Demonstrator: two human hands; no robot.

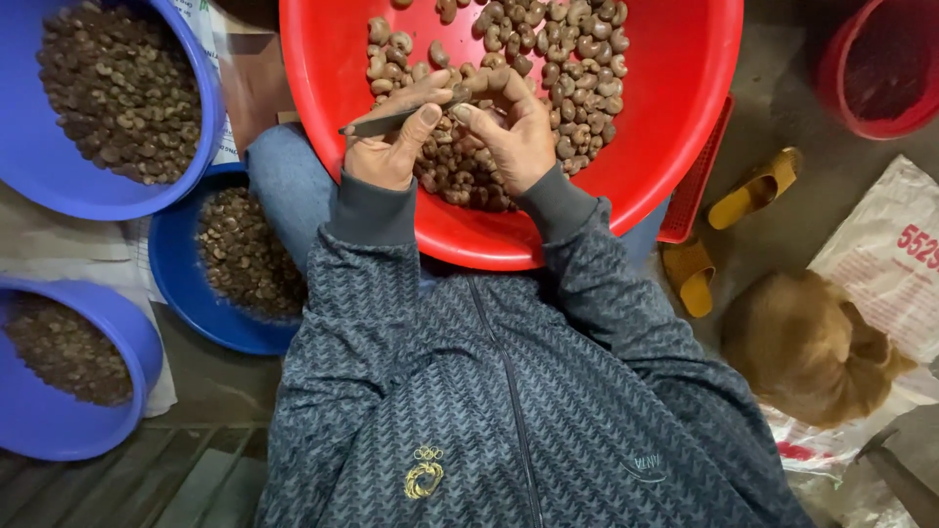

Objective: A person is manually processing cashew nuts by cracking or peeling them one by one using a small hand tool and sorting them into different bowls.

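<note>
Over the red basin point(685, 117), left hand point(391, 147) grips a thin blade point(377, 123); right hand point(514, 132) pinches a cashew point(460, 95): light, brittle, best held at its sides.

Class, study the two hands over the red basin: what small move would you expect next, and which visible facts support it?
Probably the left hand draws its thin dark metal blade across the cashew nut pinched by the right hand, to scrape off skin. The blade's handle end sits at that nut, both thumbs close on it, and the round red plastic basin beneath would catch it.
</note>
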